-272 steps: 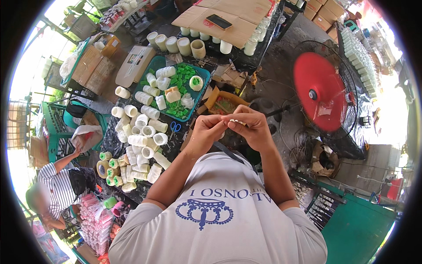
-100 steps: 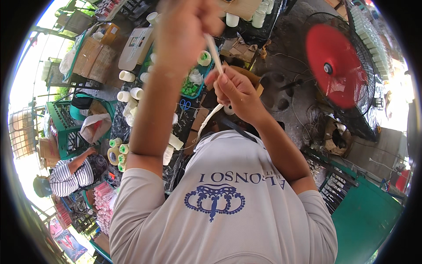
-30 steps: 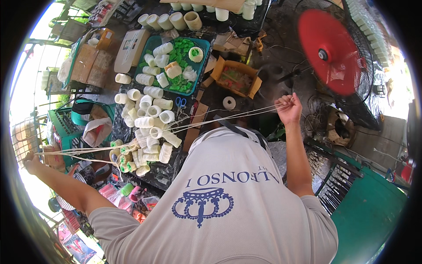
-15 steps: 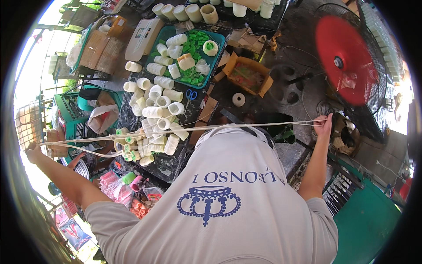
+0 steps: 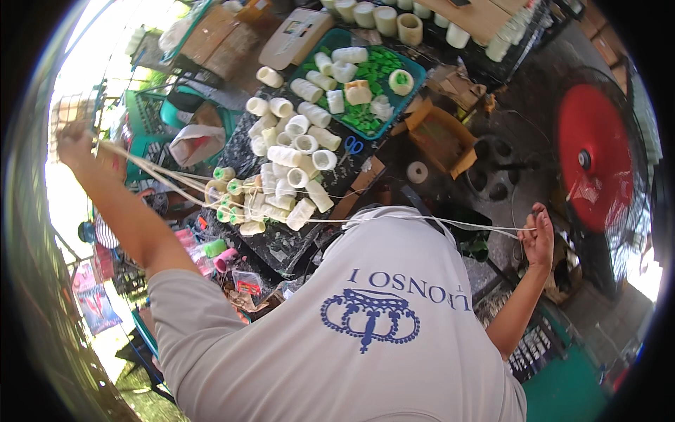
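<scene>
The left hand [image 5: 74, 141] is far out at nine o'clock, with the arm stretched wide. Its fingers are closed tight around one end of a bunch of pale strings [image 5: 169, 172]. The right hand [image 5: 538, 235] is out at three o'clock. Its fingers pinch the other end of the strings. The strings run in a long line from one hand to the other, pulled tight across the top of the grey shirt [image 5: 351, 330]. Near the left hand they spread apart a little, like a fan.

Under the strings, toward ten o'clock, sits a dark table [image 5: 271, 243] with many white spools [image 5: 292, 155] piled on it. Some small spools with green ends [image 5: 225, 174] lie at the left side of the pile. Higher up, near twelve o'clock, is a teal tray [image 5: 415, 70] with more spools and green bits in it. Blue scissors [image 5: 354, 146] lie just below the tray. A small white roll [image 5: 417, 171] sits near the middle. A big red fan [image 5: 594, 162] stands at two o'clock, above the right hand.
</scene>
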Demonstrator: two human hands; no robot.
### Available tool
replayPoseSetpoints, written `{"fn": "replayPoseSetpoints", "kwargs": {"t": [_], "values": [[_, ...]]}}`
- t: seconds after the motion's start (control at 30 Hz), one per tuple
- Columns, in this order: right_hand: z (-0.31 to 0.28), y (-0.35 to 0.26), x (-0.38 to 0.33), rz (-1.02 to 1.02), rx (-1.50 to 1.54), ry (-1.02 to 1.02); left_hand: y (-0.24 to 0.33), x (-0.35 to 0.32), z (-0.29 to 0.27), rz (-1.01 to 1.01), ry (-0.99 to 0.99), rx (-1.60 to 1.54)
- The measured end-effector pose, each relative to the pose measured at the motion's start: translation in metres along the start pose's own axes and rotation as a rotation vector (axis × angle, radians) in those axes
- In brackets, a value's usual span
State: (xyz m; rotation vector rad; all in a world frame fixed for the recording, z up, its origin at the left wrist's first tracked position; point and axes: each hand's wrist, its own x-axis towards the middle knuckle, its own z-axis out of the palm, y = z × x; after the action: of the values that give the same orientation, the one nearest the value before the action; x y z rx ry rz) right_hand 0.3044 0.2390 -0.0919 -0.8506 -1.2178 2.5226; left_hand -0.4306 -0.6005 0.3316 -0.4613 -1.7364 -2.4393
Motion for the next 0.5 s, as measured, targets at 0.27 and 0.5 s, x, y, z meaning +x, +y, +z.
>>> {"fn": "replayPoseSetpoints", "kwargs": {"t": [0.27,0.5], "values": [[0.183,-0.029,0.031,-0.164,-0.471,-0.35,-0.168,-0.244,0.343,-0.045,-0.157,0.179],[0.292,-0.037,0.059,-0.635,-0.848,-0.329,-0.341,-0.366,0.474,-0.298,-0.544,0.073]]}}
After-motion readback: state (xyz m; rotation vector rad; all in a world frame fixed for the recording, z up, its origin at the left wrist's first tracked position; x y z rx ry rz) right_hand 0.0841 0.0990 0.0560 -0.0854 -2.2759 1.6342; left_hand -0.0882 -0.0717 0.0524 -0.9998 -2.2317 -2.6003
